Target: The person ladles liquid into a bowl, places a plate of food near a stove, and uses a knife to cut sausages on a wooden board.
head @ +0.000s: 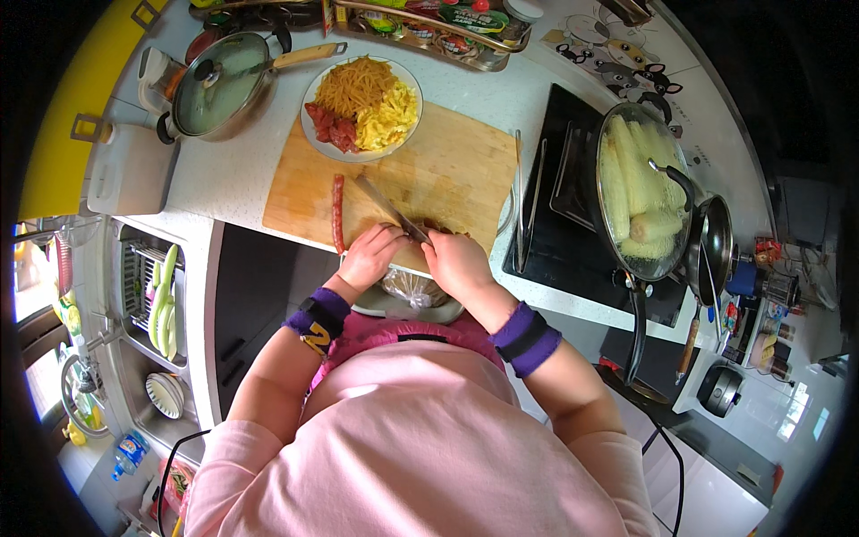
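Observation:
My right hand [462, 263] grips a kitchen knife [390, 207] near the front edge of the wooden cutting board [463, 154]. The blade points away and to the left across the board. Close beside the blade, my left hand [370, 256] has its fingers bent down at the board; what lies under them is hidden. One long red sausage [337, 213] lies left of the knife, its near end close to my left hand. Dark cut pieces [443, 225] show partly behind my right hand. A plate [366, 158] at the board's far side bears shreds, scrambled egg and red slices.
A lidded pan [225, 87] stands at the back left. Right of the board are metal tongs [520, 201] and a glass-lidded pan of corn [644, 188] on the black cooktop [557, 181]. A plastic-bagged item [413, 287] sits below the board's front edge. The sink [134, 376] is left.

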